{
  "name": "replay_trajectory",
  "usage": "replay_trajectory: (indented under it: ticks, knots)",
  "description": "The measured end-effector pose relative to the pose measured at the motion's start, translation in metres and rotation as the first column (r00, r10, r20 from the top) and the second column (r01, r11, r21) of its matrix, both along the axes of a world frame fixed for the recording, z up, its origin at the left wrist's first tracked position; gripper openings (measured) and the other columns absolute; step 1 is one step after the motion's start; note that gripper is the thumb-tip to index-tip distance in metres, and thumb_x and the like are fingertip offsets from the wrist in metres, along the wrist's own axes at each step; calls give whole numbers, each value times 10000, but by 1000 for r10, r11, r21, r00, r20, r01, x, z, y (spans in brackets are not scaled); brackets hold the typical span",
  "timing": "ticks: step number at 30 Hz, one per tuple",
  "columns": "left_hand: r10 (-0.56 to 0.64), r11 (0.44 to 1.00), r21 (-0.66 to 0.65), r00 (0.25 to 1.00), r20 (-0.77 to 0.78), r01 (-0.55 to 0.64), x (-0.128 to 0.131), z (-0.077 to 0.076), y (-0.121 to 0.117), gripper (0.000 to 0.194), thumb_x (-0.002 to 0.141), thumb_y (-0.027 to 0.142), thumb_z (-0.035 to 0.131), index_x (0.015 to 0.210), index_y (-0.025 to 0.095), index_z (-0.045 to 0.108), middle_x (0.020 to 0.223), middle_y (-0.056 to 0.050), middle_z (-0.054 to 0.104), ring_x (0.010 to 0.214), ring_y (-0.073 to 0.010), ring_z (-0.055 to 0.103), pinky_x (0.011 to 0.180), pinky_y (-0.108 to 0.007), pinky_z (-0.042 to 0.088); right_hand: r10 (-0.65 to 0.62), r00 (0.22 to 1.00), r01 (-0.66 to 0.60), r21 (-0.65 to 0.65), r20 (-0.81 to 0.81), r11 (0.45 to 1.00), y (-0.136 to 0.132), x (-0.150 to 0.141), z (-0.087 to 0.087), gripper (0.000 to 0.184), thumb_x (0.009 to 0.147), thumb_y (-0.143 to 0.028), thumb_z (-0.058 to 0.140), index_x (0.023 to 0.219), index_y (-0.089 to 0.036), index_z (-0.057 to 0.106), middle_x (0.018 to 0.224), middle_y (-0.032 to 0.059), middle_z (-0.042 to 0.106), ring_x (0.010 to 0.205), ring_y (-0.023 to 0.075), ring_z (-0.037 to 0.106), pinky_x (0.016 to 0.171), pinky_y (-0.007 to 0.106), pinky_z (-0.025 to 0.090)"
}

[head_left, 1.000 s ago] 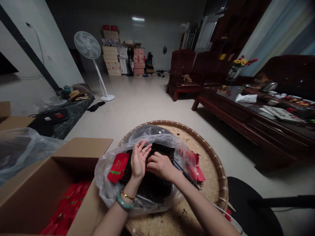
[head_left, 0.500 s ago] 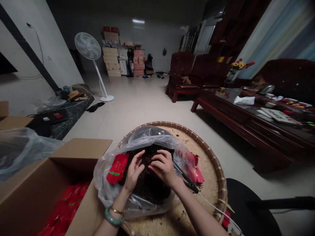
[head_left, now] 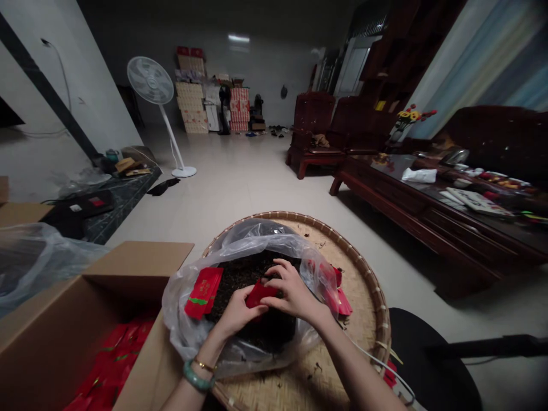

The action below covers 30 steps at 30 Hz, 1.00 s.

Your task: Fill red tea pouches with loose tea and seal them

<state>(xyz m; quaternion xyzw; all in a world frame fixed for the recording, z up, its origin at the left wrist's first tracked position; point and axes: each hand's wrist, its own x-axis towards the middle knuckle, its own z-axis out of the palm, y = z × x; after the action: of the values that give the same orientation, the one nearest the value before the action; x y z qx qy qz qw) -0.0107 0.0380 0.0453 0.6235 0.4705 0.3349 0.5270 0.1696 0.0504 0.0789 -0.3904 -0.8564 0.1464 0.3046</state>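
In the head view, the lower centre of the frame has a small red packet [head_left: 257, 293] between the two hands, above the dark loose leaves [head_left: 234, 279] in an open plastic bag [head_left: 177, 294]. The left hand [head_left: 240, 311] has its grip closed on the packet's near left edge; the right hand [head_left: 294, 290] curves half-open about its right side, thumb low and fingers apart (whether it truly pinches, I cannot tell).

The step in hand looks like working the packet with both hands, and the next move seems to call for a firm left grip while the right finds its edge.

Flat red wrappers [head_left: 204, 292] lie left of the leaves; the bag rests on a round woven tray [head_left: 382, 302], with a cardboard box [head_left: 143, 257] lower left.
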Motion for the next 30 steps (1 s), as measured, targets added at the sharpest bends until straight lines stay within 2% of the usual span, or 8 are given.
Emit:
replay_trajectory:
  ticks: [4,8,12,17,21,26,28,30]
  knots:
    - [9,1000,10,1000,22,-10,2,-2,-4,226,625,195,678,839,123,669,758,-2,661,679,-151,553,636,-241,429,71,992,-62,-86,108,994,0,3,7,125,804,-318,652,835,-228,734,1057,60,639,1221,289,398,998,465,388]
    - [33,999,-2,998,50,-33,4,-7,-7,236,567,166,734,795,142,679,744,1,668,689,-159,561,649,-240,432,130,984,-117,-108,125,987,0,1,1,129,833,-281,618,809,-230,734,982,46,659,1183,268,440,976,432,420]
    - [63,986,-163,967,245,-23,6,-11,-11,250,628,331,738,782,150,660,702,-4,663,633,-149,568,587,-229,431,133,985,-122,-93,115,988,2,2,-5,154,846,-281,602,769,-218,719,920,48,648,1092,236,490,885,365,464]
    - [256,941,-314,878,405,-129,12,-15,-14,371,695,488,678,794,131,654,639,0,651,546,-116,546,535,-210,412,-42,991,15,-215,-125,976,1,1,-11,160,817,-339,635,764,-199,692,794,30,634,783,158,565,697,276,468]
    - [349,911,-364,832,432,-193,17,-16,-15,366,682,472,700,783,123,657,612,4,647,529,-107,548,526,-202,414,-319,866,96,-497,-386,863,-3,-4,-25,264,715,-362,710,899,-183,646,693,-17,614,618,114,550,565,225,430]
    - [392,897,-372,818,422,-238,19,-19,-16,379,647,472,726,773,117,684,598,-1,652,528,-121,567,523,-215,434,-461,763,-61,-761,-453,646,-7,-8,-39,307,625,-423,733,719,-145,643,568,-34,573,456,68,442,437,199,354]
    - [400,900,-344,821,408,-267,19,-20,-17,361,651,460,726,762,119,690,610,-2,660,542,-124,575,536,-217,444,-504,727,-85,-789,-467,608,-9,-9,-42,316,625,-446,722,681,-146,638,543,-38,558,420,58,408,396,192,324]
    - [402,904,-313,827,394,-291,19,-22,-18,346,657,444,726,778,123,687,640,-8,676,559,-126,585,546,-214,453,-524,695,-92,-784,-492,615,-10,-12,-45,311,628,-448,716,705,-154,649,550,-41,556,418,59,407,381,187,324]
